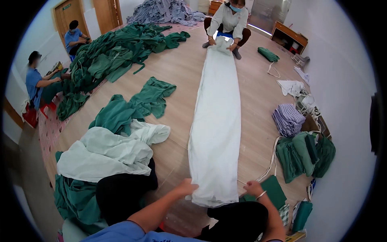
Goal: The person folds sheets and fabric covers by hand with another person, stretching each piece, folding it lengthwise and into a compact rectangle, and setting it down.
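A long white cloth (215, 125) lies stretched over the floor, its near end between my knees. At its near left edge, my left hand (187, 188) is closed on the fabric. My right hand (253, 188) is a little right of the cloth, apart from its edge, above a folded green cloth (275, 191). Its fingers are curled; whether they hold anything cannot be made out. A white cord (272, 161) runs along the floor close to that hand. At the far end, a crouching co-worker (229, 20) grips the bunched end of the white cloth with both hands.
A crumpled white cloth (107, 155) and green garments (117, 113) lie to my left. Behind them is a large green heap (125, 52), with two seated people beside it. Folded striped cloth (288, 120) and green bundles (302, 155) line the right wall.
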Available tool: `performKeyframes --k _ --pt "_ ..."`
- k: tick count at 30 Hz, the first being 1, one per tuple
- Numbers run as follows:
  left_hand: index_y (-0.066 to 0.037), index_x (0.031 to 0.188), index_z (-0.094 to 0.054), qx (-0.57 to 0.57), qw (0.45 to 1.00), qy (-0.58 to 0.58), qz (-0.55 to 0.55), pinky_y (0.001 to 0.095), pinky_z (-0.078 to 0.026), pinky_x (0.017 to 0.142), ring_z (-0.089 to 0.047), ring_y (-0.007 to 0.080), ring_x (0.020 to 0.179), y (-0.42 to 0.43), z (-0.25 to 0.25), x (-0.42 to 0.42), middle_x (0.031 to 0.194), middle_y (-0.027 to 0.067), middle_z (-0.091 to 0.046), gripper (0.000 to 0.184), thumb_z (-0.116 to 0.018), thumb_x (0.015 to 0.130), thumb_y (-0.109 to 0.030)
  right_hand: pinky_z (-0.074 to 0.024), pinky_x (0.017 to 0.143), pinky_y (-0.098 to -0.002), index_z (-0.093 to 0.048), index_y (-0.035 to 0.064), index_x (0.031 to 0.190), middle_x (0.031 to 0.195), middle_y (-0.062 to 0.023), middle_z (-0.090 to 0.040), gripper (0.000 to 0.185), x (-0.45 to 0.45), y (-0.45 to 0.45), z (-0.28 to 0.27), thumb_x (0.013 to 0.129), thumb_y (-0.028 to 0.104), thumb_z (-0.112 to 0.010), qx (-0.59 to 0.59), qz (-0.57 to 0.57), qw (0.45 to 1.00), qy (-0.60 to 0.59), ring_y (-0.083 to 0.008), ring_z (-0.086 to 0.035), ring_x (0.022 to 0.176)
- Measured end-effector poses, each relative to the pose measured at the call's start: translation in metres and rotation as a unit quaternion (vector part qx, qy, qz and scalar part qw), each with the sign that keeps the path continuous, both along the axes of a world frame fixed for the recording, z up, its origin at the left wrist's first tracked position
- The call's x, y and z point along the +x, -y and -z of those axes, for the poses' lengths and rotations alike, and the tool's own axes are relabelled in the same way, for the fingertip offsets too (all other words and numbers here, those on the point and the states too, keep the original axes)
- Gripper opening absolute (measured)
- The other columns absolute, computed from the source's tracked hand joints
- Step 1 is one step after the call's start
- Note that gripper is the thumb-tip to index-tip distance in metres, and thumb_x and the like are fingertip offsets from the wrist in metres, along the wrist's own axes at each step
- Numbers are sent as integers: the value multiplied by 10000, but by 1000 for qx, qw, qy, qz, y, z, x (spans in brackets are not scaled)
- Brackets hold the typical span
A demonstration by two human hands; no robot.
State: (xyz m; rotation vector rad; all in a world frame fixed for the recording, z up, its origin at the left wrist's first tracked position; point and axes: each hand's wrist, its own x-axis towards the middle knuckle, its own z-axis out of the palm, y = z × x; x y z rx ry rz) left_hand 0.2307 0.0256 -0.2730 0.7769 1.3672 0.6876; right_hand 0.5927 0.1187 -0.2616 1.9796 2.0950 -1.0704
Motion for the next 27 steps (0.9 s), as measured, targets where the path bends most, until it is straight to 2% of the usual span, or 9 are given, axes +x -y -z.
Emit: performKeyframes --k 3,6,10,12,13,18,21,26,27 --pt "58 1067 -558 32 996 82 -11 294 -442 796 -558 149 894 -5 -24 14 1000 73 -607 314 -582 787 -83 -446 421 -265 -597 -18 799 646 -94 -593 219 -34 -43 -84 717 180 -641 -67 127 974 -175 -128 -585 537" --pt "63 1070 -554 -9 993 111 -43 304 -459 769 -565 161 889 8 15 6 986 95 -607 338 -597 772 -92 -455 446 -262 -593 -36 822 660 -89 -600 222 -63 -60 -125 738 167 -626 -25 71 982 -171 -136 -589 539" --pt "-11 992 -611 -235 963 -126 -50 369 -498 682 -598 219 836 50 122 -43 899 130 -619 298 -634 713 -112 -460 477 -254 -586 -43 839 680 -81 -606 213 -78 -59 -124 759 153 -612 -18 12 984 -176 -130 -594 552" --pt "-35 1081 -584 -256 891 -288 238 405 -514 709 -617 320 810 57 139 -64 1034 170 -583 313 -485 800 -132 -463 483 -251 -587 -36 854 676 -82 -605 219 -78 -53 -112 754 157 -616 -77 21 983 -165 -134 -595 549" --pt "-35 1081 -584 -261 890 -286 240 405 -514 709 -617 320 810 55 141 -65 1034 170 -583 313 -485 800 -132 -462 470 -255 -591 -30 846 674 -78 -603 220 -77 -52 -105 757 169 -616 -110 37 983 -145 -135 -594 549" --pt "-85 714 -620 -227 949 -191 -107 321 -453 434 -551 210 525 23 102 -100 643 74 -553 56 -628 694 -137 -458 430 -257 -610 -23 814 665 -87 -610 221 -50 -55 -35 750 188 -625 -145 51 984 -92 -141 -605 538" --pt "-84 706 -571 -224 924 -84 -297 309 -424 410 -513 166 487 -20 61 -91 599 59 -520 128 -596 766 -194 -472 465 -274 -625 -25 783 620 -96 -611 221 -35 -64 10 736 190 -638 -104 61 989 -85 -141 -602 539" --pt "-77 1028 -583 -167 954 -34 -247 304 -354 398 -436 118 500 -96 118 -100 663 20 -499 306 -610 785 -262 -474 599 -337 -641 -2 766 700 -140 -635 275 -19 -76 73 735 270 -625 -44 73 993 -84 -224 -604 619" --pt "-79 1134 -541 -172 964 -55 -196 291 -380 445 -460 112 567 -117 130 -103 737 23 -534 439 -625 779 -324 -428 419 -236 -621 27 841 621 -49 -576 204 -19 -81 67 788 222 -593 -62 56 991 -103 -108 -522 496"
